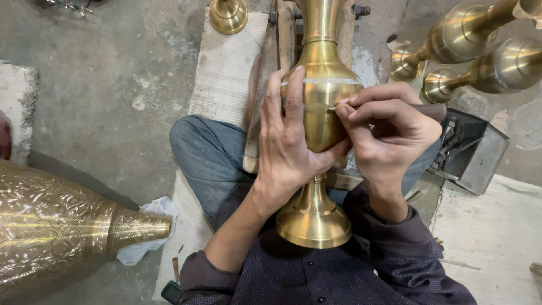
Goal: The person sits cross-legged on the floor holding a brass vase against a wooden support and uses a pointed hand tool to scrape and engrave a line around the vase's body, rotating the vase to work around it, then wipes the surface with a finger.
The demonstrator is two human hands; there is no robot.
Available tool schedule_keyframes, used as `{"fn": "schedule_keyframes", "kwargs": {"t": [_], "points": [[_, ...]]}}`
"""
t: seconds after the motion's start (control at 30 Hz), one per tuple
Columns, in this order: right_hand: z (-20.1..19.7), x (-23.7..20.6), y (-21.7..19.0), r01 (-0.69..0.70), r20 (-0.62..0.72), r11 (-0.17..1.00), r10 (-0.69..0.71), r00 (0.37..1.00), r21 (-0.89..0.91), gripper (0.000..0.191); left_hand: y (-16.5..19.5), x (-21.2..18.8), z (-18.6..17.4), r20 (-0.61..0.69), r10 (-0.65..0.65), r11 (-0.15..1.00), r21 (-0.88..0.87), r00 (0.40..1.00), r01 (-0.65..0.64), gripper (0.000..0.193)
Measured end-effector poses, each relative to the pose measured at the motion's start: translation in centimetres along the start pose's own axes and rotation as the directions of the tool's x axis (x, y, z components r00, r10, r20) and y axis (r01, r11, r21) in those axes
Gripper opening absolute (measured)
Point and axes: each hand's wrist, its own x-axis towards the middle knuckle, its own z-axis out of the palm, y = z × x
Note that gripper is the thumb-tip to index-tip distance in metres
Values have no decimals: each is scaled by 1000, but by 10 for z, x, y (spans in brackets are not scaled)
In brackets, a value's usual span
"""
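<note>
A plain brass vase (pixel 320 107) lay tilted across the person's lap, its flared foot toward the chest and its narrow neck pointing away, resting over a wooden block (pixel 265 90) on a ribbed mat (pixel 226 73) spread on the concrete floor (pixel 113 85). The left hand (pixel 288 147) was wrapped against the vase's belly, fingers spread up its near-left side and thumb hooked beneath. The right hand (pixel 384 133) was pinched shut on a thin dark-handled tool (pixel 429 111), its tip touching the vase's shoulder just under a pale scored band.

Around them: a bent knee in blue jeans (pixel 209 155) lay on the mat's left part, under the left forearm. At the floor's left edge lay a large embossed brass vessel (pixel 62 226), its neck resting on a crumpled white cloth (pixel 149 226). Beyond the mat's far edge stood a small brass piece (pixel 228 14). To the right, a cluster of plain brass vases (pixel 474 51) lay with their feet toward the work, close to the right hand. Just beneath them sat a dark metal box (pixel 474 152), partly hidden by the right wrist. A pale wooden board (pixel 491 237) covered the floor's near-right corner.
</note>
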Motion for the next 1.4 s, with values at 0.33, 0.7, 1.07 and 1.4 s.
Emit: {"fn": "schedule_keyframes", "kwargs": {"t": [0.33,0.7,1.07,1.4], "points": [[10,12,2,-8,-35,998,6,999,-61,19,-5,12,-7,2,6,997,-76,1000,-6,136],[16,17,-1,-65,-63,996,61,996,-62,19,-6,-31,-25,399,-292,796,-402,869,452,133],[13,38,25,-81,-118,994,73,990,-72,23,-23,-12,-8,360,-318,783,-423,877,457,128],[18,47,32,-64,-110,995,56,992,-74,23,-39,-5,-1,403,-262,725,-517,877,454,128]]}}
